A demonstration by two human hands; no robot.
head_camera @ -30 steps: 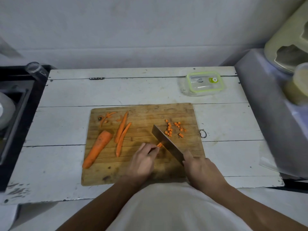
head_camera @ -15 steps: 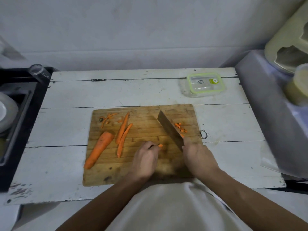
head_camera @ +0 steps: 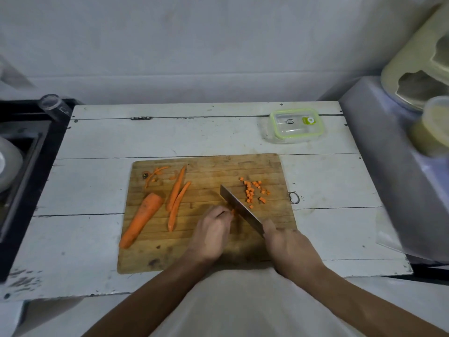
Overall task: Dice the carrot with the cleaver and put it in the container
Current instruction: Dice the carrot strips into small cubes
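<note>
The cleaver (head_camera: 239,206), gripped in the right hand (head_camera: 288,242), is back down at the carrot stub pinched by the left hand (head_camera: 212,233) mid-board; dice (head_camera: 254,190) gather toward the cutting board's (head_camera: 209,259) right edge, container (head_camera: 295,125) still lidded.

Both forearms are bare from the bottom edge of the view to the wrists, with no sleeves, watch, bracelet or rings showing. The left hand (head_camera: 211,233) and right hand (head_camera: 289,249) wear no gloves. A plain white garment (head_camera: 243,305) covers the torso between the arms, without print or buttons.
</note>
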